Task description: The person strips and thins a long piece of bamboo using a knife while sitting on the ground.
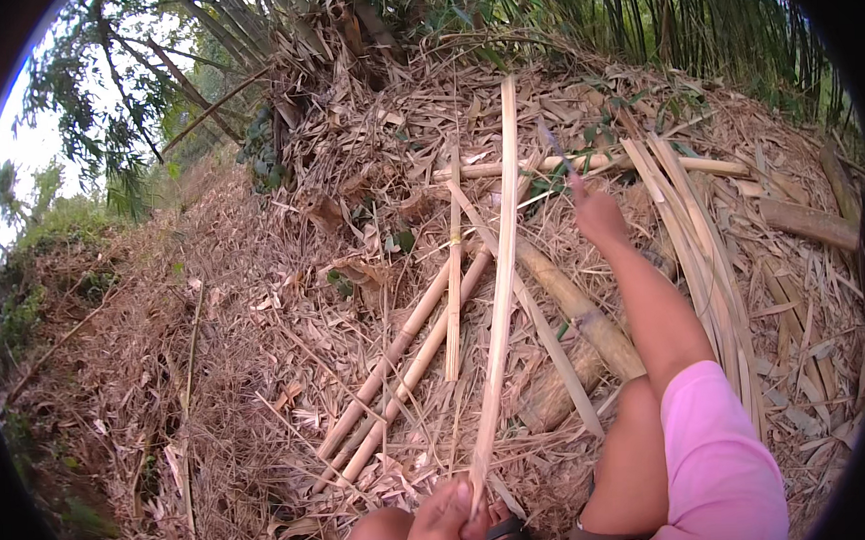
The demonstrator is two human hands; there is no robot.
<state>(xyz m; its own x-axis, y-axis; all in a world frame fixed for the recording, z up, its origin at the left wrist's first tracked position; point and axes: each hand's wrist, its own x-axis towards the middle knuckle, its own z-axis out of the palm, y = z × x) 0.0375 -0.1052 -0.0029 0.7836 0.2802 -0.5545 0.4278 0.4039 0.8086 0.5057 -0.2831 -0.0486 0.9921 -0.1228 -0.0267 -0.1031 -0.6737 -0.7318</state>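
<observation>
A long pale bamboo strip (pixel 500 296) rises from between my knees toward the far slope. My left hand (pixel 445 518) grips its near end, low in the view, with the fingers wrapped round it. Out to the right, with the arm stretched forward, my right hand (pixel 599 214) is closed on the handle of a knife (pixel 554 141). The long narrow blade points up and away, to the right of the strip and apart from it.
Several split bamboo strips (pixel 704 248) lie at the right. Bamboo poles (pixel 413 367) rest left of the strip, and a thicker pole (pixel 589 323) lies by my right knee. Another pole (pixel 713 166) lies crosswise farther off. Dry leaves cover the slope below bamboo clumps (pixel 721 35).
</observation>
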